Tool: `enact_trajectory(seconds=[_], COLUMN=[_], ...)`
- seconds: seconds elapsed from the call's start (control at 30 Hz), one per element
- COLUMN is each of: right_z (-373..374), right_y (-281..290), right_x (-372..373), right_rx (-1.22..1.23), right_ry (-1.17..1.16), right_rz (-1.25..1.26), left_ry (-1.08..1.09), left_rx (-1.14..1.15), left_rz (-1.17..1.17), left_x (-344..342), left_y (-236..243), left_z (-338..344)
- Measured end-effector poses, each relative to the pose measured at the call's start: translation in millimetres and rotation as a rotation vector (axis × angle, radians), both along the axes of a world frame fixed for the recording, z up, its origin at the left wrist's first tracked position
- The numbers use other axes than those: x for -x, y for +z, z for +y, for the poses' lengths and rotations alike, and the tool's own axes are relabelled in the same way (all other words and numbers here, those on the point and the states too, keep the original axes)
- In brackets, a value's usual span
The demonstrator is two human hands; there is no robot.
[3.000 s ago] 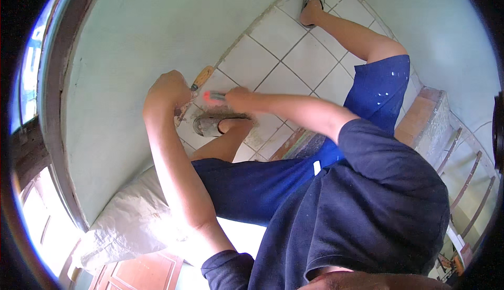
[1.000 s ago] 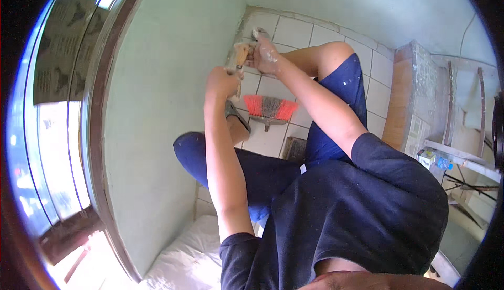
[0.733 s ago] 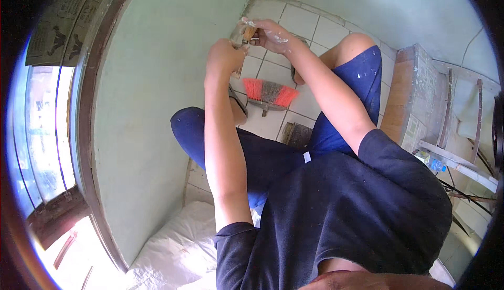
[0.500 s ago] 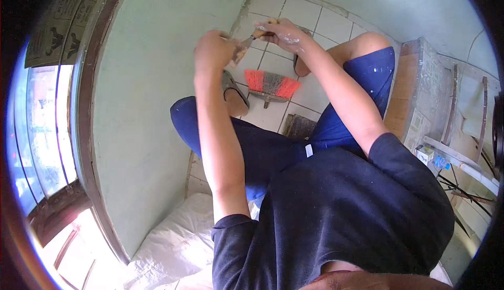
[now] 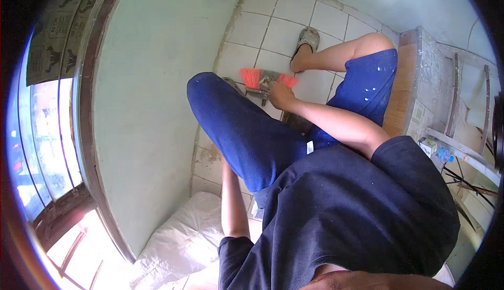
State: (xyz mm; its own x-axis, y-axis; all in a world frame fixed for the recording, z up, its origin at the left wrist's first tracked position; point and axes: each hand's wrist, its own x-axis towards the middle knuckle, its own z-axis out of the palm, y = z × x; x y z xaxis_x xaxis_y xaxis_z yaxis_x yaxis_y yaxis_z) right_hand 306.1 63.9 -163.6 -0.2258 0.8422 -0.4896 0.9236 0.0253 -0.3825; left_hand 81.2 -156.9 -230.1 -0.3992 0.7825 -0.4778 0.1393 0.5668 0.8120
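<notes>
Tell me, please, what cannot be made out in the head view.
Head view: left grip and anything in it, hidden behind the blue shorts.
Head view: whether the right grip touches the broom head; its own back hides this.
Head view: most of the left shoe, behind the shorts.
</notes>
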Motion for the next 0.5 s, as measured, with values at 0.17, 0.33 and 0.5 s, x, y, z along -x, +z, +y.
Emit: enact_trajectory(seconds=[0.17, 0.33, 0.5], right_z=[-15.6, -24.7, -30.1], right_y=[0.0, 9.0, 10.5], right_x=[-3.7, -5.7, -8.3], right_rx=[0.032, 0.027, -0.148], right_ry=[-0.024, -0.014, 0.088], right_rz=[-0.087, -0.141, -0.105], left_ry=[0.203, 0.674, 0.175], left_rx=[0.059, -0.293, -0.48], left_rz=[-0.029, 0.702, 0.477], left_x=[11.3, 79.0, 41.1], left_y=[-0.3, 167.2, 265.1], left_z=[-10.5, 75.1, 201.1])
